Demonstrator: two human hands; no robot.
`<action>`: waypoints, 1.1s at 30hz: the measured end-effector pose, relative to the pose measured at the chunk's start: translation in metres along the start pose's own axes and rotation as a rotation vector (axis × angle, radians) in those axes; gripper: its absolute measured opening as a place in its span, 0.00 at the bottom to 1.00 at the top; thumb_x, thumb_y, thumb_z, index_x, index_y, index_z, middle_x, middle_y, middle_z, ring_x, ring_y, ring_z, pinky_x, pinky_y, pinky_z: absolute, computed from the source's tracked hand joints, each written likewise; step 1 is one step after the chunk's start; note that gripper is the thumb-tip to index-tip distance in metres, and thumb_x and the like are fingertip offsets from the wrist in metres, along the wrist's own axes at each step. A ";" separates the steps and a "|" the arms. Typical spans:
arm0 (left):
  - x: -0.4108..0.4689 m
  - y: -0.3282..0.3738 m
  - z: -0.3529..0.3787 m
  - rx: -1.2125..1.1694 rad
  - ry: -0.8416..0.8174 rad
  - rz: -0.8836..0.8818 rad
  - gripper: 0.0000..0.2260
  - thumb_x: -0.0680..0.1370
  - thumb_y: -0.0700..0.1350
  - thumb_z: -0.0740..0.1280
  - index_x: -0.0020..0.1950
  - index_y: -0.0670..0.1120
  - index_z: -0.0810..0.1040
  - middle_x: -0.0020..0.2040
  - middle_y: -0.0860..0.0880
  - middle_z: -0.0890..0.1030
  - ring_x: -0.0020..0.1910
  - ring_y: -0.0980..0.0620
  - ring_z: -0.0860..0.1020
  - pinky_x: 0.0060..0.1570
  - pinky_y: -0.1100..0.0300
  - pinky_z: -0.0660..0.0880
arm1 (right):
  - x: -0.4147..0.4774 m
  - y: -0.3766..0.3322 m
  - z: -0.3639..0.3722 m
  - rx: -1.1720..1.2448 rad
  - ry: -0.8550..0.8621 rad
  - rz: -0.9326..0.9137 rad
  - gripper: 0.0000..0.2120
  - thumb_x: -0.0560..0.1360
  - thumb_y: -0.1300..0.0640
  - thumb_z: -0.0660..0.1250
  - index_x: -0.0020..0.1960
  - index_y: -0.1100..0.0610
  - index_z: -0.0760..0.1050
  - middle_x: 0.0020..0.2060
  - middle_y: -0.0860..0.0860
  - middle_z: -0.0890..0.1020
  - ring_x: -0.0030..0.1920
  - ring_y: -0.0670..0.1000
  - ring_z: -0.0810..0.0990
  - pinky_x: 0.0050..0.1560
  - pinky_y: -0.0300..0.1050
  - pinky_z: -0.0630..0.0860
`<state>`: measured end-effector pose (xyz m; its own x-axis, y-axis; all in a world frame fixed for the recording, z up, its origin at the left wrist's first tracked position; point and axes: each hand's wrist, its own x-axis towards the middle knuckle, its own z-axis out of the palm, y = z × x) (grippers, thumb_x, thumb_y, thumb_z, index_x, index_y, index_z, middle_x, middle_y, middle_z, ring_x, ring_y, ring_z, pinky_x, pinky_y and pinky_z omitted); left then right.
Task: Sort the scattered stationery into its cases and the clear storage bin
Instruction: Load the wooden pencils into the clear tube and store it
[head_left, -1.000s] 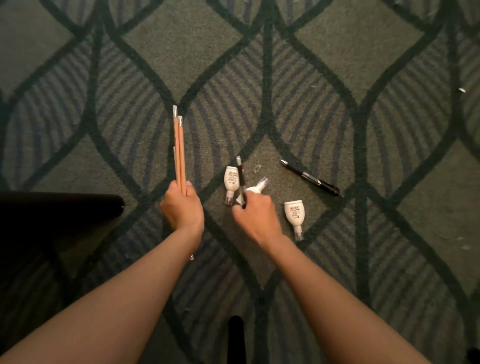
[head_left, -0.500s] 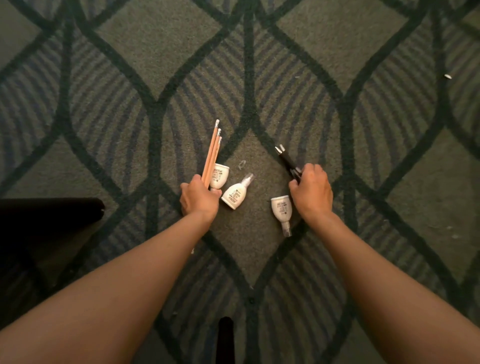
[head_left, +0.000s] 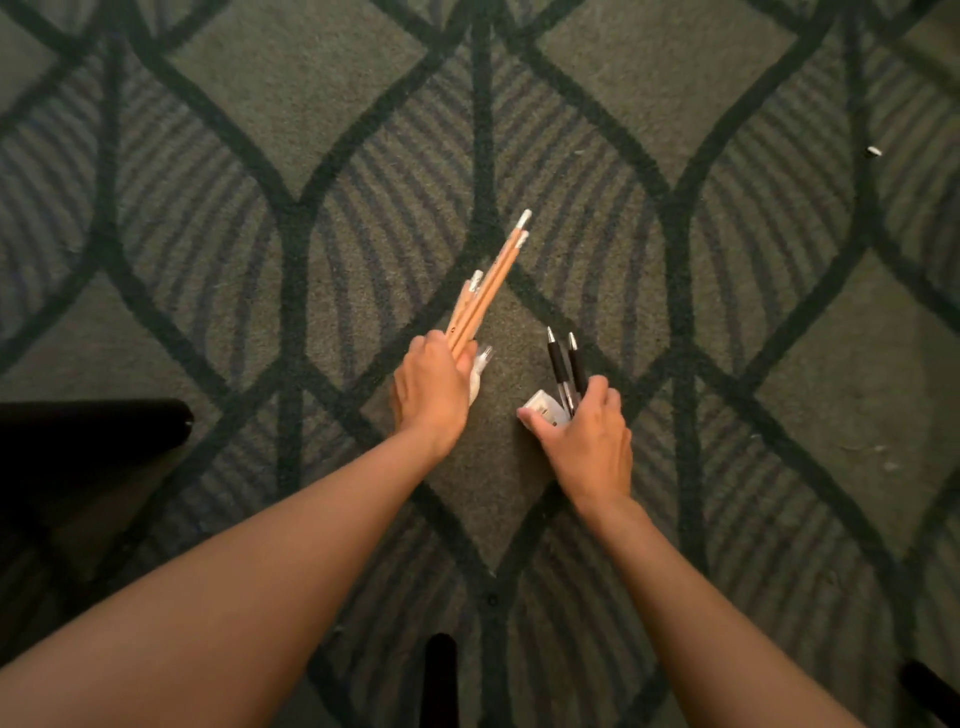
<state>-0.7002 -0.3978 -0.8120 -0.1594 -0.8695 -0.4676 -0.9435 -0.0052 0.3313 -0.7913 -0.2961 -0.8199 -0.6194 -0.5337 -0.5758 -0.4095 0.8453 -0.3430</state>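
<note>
Head, left hand (head_left: 431, 395) w/ pencils (head_left: 485, 291), right hand (head_left: 584, 441) w/ pens (head_left: 563, 366)

Head view, looking down on a patterned carpet (head_left: 571, 93). The left hand (head_left: 434, 392) grips a bundle of wooden pencils (head_left: 485, 291) angled up and right, with a white bottle (head_left: 479, 375), blurred, against its fingers. The right hand (head_left: 587, 441) holds two black pens (head_left: 566, 371) and apparently a second white bottle (head_left: 543, 410).

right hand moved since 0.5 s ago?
Yes. The right hand, gripping two black pens, shifted left along the carpet onto the white bottle it now holds.
</note>
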 end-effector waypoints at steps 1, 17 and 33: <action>-0.001 0.003 0.003 0.008 -0.013 0.040 0.15 0.80 0.52 0.59 0.57 0.41 0.74 0.54 0.43 0.74 0.52 0.44 0.75 0.42 0.57 0.64 | 0.000 0.000 0.001 0.000 -0.013 0.007 0.29 0.71 0.43 0.69 0.61 0.59 0.63 0.60 0.56 0.70 0.59 0.60 0.74 0.55 0.52 0.70; 0.011 0.022 0.006 0.083 -0.228 0.024 0.10 0.75 0.43 0.68 0.54 0.41 0.76 0.52 0.41 0.79 0.52 0.42 0.77 0.42 0.55 0.69 | -0.003 0.009 -0.015 -0.017 -0.080 0.115 0.19 0.73 0.52 0.66 0.59 0.59 0.67 0.56 0.59 0.78 0.57 0.61 0.76 0.54 0.50 0.71; -0.063 0.114 -0.210 -0.308 0.109 -0.047 0.13 0.75 0.43 0.67 0.58 0.43 0.78 0.45 0.46 0.78 0.42 0.50 0.74 0.41 0.61 0.68 | -0.058 -0.110 -0.207 0.157 0.000 -0.064 0.19 0.70 0.52 0.68 0.57 0.60 0.71 0.56 0.59 0.78 0.57 0.61 0.76 0.50 0.47 0.71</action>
<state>-0.7370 -0.4471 -0.5726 -0.0703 -0.9125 -0.4029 -0.8143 -0.1808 0.5515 -0.8488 -0.3631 -0.5945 -0.5954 -0.5869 -0.5487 -0.3388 0.8026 -0.4909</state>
